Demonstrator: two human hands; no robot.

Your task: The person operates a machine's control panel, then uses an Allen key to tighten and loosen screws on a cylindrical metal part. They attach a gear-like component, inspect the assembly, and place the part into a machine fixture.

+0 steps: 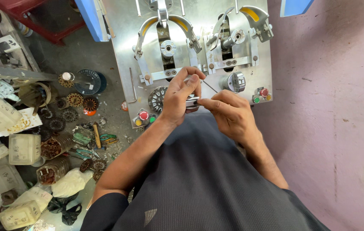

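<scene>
Head view: left hand [181, 99] grip clamped on a small metal part [192, 102], right hand [229, 112] fingertips pinching its edge.

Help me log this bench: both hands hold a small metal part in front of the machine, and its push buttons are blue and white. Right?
Not quite. The head view shows the left hand and right hand on the small metal part before the machine, but its push buttons are red, yellow and green.

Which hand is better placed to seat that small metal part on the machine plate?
Probably the left hand: it already pinches the small metal part just above the machine plate, near the toothed round piece. The right hand only fingers a thin wire.
</scene>
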